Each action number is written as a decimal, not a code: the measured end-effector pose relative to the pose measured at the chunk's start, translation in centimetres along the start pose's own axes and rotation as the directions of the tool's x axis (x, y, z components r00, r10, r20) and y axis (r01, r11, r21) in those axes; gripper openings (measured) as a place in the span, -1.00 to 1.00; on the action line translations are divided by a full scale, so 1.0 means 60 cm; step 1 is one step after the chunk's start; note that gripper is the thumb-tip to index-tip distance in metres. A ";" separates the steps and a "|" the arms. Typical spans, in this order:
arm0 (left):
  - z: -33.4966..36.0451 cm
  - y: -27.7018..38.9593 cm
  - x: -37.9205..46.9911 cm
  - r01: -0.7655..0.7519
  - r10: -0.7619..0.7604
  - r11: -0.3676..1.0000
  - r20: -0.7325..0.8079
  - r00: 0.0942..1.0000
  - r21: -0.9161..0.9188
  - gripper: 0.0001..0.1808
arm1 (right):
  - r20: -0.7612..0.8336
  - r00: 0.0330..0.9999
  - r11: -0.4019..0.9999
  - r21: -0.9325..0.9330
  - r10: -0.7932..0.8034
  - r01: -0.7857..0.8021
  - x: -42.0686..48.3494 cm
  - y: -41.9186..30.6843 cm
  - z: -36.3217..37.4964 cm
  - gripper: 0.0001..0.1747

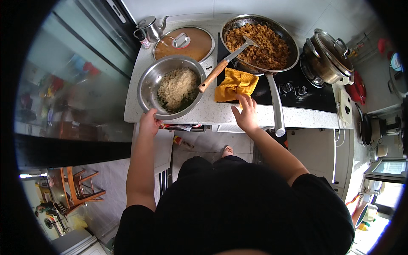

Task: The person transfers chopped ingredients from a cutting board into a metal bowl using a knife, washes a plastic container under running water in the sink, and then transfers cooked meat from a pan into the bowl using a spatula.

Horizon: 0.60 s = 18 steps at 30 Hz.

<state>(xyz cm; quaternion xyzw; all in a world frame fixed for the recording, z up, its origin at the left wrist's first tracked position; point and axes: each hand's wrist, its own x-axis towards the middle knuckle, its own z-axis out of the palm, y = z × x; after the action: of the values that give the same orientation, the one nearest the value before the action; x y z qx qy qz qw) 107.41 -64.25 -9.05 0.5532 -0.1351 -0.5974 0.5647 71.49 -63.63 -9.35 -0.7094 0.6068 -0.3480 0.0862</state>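
My left hand (150,122) grips the near rim of a stainless steel mixing bowl (147,86) on the counter. Inside the bowl, a pale crumbly heap (180,84) lies over chopped dark greens (170,106). My right hand (247,114) has its fingers apart at the near edge of a yellow ribbed cloth (237,83); whether the fingertips touch it is hard to tell. Behind the cloth, a long-handled frying pan (278,105) on the hob holds brown crumbly food (264,43). A turner with a wooden handle (215,75) rests in the pan, its handle end reaching over the bowl's right rim.
A glass-lidded pan (197,36) and a steel kettle (153,28) stand behind the bowl. To the right, a lidded pot (328,57) sits on the black gas hob (315,100). The pan's handle juts past the counter's front edge. A cabinet door (310,149) stands open below.
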 end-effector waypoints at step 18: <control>-0.042 0.086 -0.004 0.052 -0.052 0.999 0.084 0.995 -0.002 -0.71 | 0.219 0.972 0.854 -0.518 0.081 0.045 0.221 -0.046 0.237 -0.40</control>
<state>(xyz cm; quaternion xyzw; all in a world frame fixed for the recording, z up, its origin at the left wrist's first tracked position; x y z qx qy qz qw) 112.10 -64.55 -5.73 0.5297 -0.1430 -0.6349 0.5440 82.49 -79.45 -13.28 -0.7363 0.6704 -0.0850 -0.0345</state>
